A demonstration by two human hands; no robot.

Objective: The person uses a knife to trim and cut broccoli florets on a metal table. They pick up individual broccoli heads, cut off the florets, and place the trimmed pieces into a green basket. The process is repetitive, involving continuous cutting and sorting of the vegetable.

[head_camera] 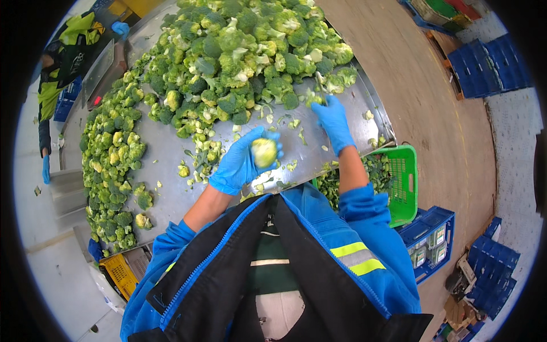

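My left hand [244, 164], in a blue glove, holds a broccoli floret [264, 152] in its cupped fingers; the floret is blurred, its pale cut side showing. My right hand [334, 122], also gloved in blue, is closed around what looks like a small knife [319, 82], its thin blade pointing away from me over the table. Beyond both hands rises a large heap of broccoli [239, 55]. A second band of smaller florets [113, 149] runs along the table's left side. Stem and leaf trimmings [207, 154] lie scattered on the metal table [171, 171].
Against the table's front edge at right stands a green crate [404, 184] with trimmings inside. Behind it a blue crate [446, 239] holds packed trays. A yellow crate [117, 275] sits at lower left. A co-worker [70, 64] with blue gloves stands at the far left by a scale [100, 81].
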